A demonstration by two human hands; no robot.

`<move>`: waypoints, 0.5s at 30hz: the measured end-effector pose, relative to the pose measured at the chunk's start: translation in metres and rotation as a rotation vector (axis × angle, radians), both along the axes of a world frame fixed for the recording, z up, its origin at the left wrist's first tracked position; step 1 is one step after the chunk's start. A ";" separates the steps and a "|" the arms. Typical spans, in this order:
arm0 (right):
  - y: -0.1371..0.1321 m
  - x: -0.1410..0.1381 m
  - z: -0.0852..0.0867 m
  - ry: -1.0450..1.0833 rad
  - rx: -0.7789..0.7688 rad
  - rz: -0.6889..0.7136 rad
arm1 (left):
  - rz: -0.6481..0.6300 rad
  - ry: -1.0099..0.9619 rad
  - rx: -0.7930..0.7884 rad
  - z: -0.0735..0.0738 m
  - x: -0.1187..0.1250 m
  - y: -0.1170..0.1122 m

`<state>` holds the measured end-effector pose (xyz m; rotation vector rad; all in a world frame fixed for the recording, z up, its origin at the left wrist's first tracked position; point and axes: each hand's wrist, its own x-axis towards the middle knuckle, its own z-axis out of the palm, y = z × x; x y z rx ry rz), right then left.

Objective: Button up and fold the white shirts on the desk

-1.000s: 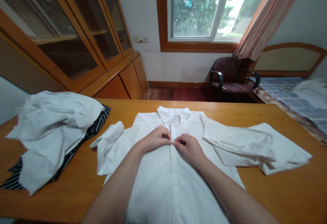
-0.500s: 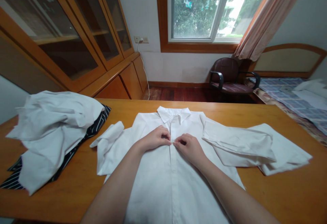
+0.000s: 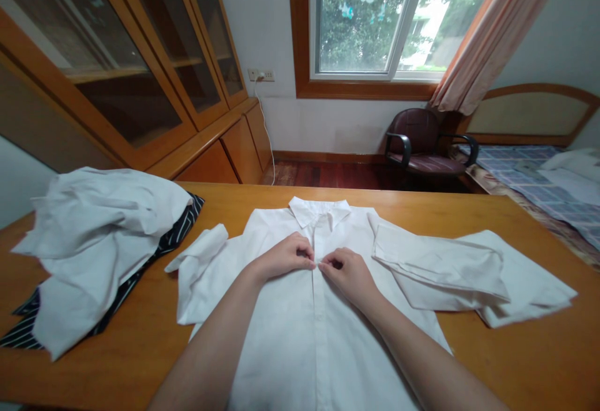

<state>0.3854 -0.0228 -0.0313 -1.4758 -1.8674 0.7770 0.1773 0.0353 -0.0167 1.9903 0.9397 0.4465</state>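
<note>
A white collared shirt (image 3: 300, 336) lies flat, front up, on the wooden table (image 3: 515, 361), collar towards the window. My left hand (image 3: 284, 256) and my right hand (image 3: 347, 272) meet at the button strip just below the collar. Both pinch the fabric there with curled fingers, fingertips almost touching. The shirt's right sleeve (image 3: 450, 267) is folded across and spreads to the right. Its left sleeve (image 3: 197, 261) is bunched beside my left forearm.
A heap of white clothes (image 3: 94, 236) over a dark striped garment (image 3: 178, 230) fills the table's left end. Glass-door wooden cabinets (image 3: 140, 74) line the left wall. Beyond the table stand a dark armchair (image 3: 422, 145) and a bed (image 3: 539, 180) under the window.
Both hands stay pinched at the same spot on the shirt's placket. Only the head camera has tilted slightly, shifting the scene a little lower.
</note>
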 end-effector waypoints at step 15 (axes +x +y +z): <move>0.000 -0.001 -0.001 0.007 0.015 0.008 | 0.015 -0.034 -0.022 0.001 -0.002 -0.002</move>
